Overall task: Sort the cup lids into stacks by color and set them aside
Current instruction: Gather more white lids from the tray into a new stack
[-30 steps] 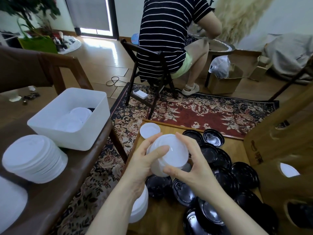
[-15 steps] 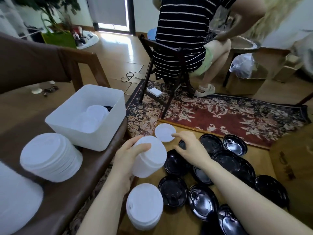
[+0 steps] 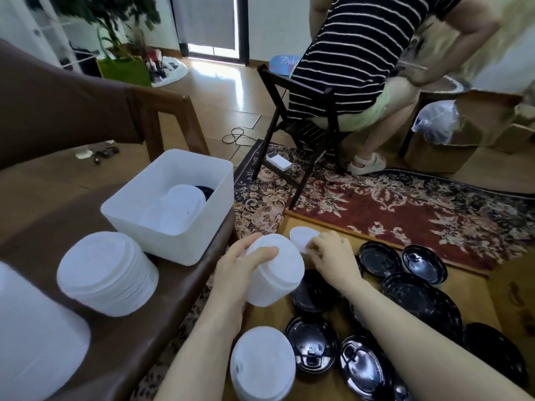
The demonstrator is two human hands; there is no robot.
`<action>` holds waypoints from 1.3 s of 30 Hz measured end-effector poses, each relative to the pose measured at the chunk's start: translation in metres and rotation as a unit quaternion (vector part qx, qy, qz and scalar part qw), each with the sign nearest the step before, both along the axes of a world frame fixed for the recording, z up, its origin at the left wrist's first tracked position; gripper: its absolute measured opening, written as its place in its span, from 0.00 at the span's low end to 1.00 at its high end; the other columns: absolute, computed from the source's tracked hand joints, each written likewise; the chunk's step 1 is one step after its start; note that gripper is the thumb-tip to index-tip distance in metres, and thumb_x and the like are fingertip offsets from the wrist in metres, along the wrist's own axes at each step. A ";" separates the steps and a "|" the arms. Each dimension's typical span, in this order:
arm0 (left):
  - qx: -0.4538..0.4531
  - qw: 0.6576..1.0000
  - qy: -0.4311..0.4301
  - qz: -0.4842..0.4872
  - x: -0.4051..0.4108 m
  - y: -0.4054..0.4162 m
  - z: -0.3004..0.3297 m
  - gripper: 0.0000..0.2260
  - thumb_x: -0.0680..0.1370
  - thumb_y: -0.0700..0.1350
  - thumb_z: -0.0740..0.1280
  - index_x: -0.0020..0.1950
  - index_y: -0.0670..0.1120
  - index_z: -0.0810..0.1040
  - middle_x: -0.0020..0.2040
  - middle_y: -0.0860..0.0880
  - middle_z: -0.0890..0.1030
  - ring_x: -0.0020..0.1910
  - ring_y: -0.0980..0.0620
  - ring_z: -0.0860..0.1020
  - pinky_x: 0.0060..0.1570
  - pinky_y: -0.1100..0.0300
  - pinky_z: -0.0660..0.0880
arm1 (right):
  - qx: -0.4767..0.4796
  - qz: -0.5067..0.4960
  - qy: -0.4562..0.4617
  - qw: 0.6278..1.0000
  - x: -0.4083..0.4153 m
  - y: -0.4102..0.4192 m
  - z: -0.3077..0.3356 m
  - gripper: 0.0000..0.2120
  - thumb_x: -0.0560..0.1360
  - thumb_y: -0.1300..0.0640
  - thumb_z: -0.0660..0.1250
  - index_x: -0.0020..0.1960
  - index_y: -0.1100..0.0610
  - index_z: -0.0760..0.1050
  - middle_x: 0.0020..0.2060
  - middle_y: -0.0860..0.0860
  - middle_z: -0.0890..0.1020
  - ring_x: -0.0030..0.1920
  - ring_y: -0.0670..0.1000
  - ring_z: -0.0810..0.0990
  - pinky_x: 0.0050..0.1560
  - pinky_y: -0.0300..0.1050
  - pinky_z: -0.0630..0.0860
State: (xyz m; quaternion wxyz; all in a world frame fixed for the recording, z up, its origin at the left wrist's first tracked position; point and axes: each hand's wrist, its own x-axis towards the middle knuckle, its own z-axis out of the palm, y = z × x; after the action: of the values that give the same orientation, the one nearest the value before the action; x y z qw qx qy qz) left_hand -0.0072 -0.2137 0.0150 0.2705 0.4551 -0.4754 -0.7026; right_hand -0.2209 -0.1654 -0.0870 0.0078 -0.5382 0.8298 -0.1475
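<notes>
My left hand [image 3: 241, 266] grips a tall stack of white lids [image 3: 275, 274] above the low wooden table [image 3: 474, 296]. Just to its right, my right hand [image 3: 333, 257] pinches a single white lid [image 3: 302, 237] lying at the table's far left corner. Several black lids [image 3: 414, 287] lie spread over the table to the right. Another white lid stack [image 3: 262, 364] stands on the table near me. A third white stack [image 3: 107, 273] sits on the brown bench at the left.
A white bin [image 3: 170, 224] holding white lids and a black one stands on the brown bench [image 3: 86, 351]. A large white object [image 3: 34, 342] is at the lower left. A person in a striped shirt sits on a dark chair [image 3: 301, 123] on the patterned rug [image 3: 405, 209] beyond.
My right hand left the held stack, reached forward to the single white lid at the table's corner and took hold of it. My left hand kept the stack and shifted it left.
</notes>
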 end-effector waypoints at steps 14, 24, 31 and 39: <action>0.027 0.999 0.017 -0.038 -0.003 0.035 0.002 0.18 0.72 0.50 0.75 0.61 0.59 0.80 0.61 0.54 0.80 0.59 0.49 0.77 0.64 0.43 0.74 | -0.307 -0.163 -0.709 0.614 0.035 0.108 0.111 0.10 0.82 0.56 0.59 0.57 0.59 0.76 0.50 0.54 0.84 0.45 0.50 0.84 0.45 0.46 0.80; 0.052 0.991 0.068 -0.106 -0.011 0.067 0.011 0.28 0.63 0.57 0.75 0.64 0.59 0.80 0.61 0.53 0.82 0.60 0.48 0.80 0.57 0.48 0.77 | -0.327 -0.122 -0.785 0.512 0.076 0.164 0.136 0.16 0.78 0.57 0.61 0.62 0.61 0.77 0.52 0.55 0.85 0.46 0.50 0.85 0.43 0.42 0.83; 0.046 0.980 0.087 -0.172 -0.017 0.081 0.010 0.32 0.61 0.59 0.75 0.65 0.58 0.79 0.59 0.54 0.84 0.61 0.49 0.81 0.62 0.45 0.75 | -0.299 -0.176 -0.569 0.745 0.080 0.181 0.126 0.24 0.69 0.54 0.73 0.64 0.53 0.75 0.50 0.52 0.84 0.46 0.49 0.82 0.38 0.40 0.78; 0.049 0.967 0.085 -0.235 -0.020 0.087 0.006 0.23 0.69 0.56 0.72 0.64 0.57 0.80 0.60 0.52 0.84 0.61 0.48 0.81 0.62 0.44 0.76 | -0.218 -0.062 -0.522 0.822 0.080 0.182 0.120 0.29 0.69 0.42 0.73 0.69 0.42 0.71 0.66 0.40 0.75 0.64 0.42 0.75 0.59 0.42 0.76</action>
State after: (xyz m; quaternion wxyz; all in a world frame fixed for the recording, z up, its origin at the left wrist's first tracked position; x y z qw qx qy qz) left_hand -0.0272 -0.1269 0.0211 0.1146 0.2819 -0.5098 -0.8047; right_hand -0.1411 0.0170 0.0326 0.3125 -0.3155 0.6797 -0.5838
